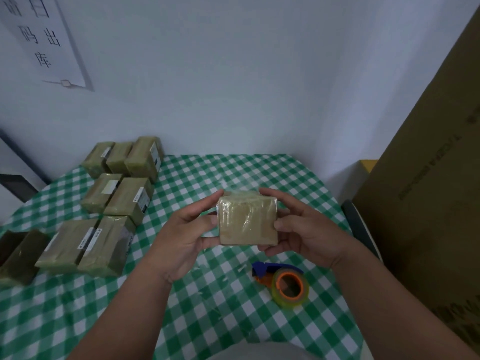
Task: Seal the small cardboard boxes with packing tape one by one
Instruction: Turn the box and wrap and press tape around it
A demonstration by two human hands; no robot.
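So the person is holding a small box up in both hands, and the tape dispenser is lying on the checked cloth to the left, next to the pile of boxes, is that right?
Not quite. Both hands, left hand and right hand, do hold the small box, but the head view shows the tape dispenser lying on the checked cloth to the right, beneath the right hand; the pile of boxes is on the left.

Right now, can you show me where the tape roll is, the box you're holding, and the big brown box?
tape roll (291,288): head view, on its orange core ring.
small box (248,222): head view, middle of its taped front face.
big cardboard box (431,178): head view, on its broad brown side.
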